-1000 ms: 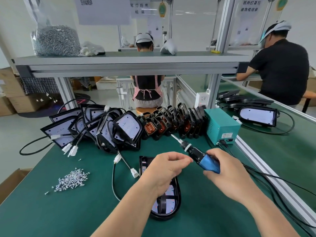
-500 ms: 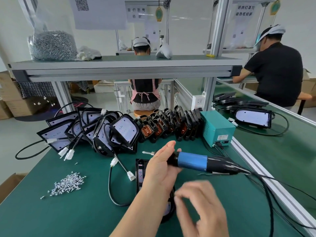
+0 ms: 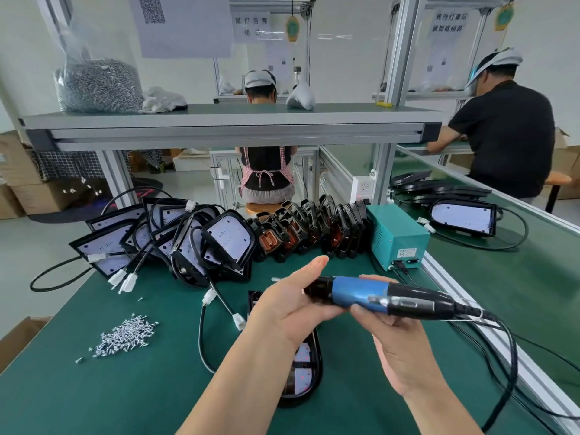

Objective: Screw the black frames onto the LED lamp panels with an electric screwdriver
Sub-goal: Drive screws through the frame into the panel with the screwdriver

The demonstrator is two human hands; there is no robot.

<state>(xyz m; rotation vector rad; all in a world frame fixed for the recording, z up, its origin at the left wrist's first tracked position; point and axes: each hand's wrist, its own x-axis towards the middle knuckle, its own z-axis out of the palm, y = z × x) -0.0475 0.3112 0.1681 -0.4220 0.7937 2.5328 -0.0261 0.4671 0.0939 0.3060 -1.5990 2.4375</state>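
Blue-bodied screwdriver [image 3: 373,295] is held level above the green desk [image 3: 125,400]. The left hand [image 3: 288,312] grips the screwdriver's black front end, thumb straight, and the right hand [image 3: 401,353] wraps round its blue middle. Directly beneath the screwdriver a lamp panel [image 3: 303,370] in its black frame lies flat on the desk. Loose screws [image 3: 125,334] lie well left of the screwdriver.

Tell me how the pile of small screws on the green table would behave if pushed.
The screws lie loose, so they would probably scatter rather than slide together. Being small and rounded, some may roll; strays already lie apart.
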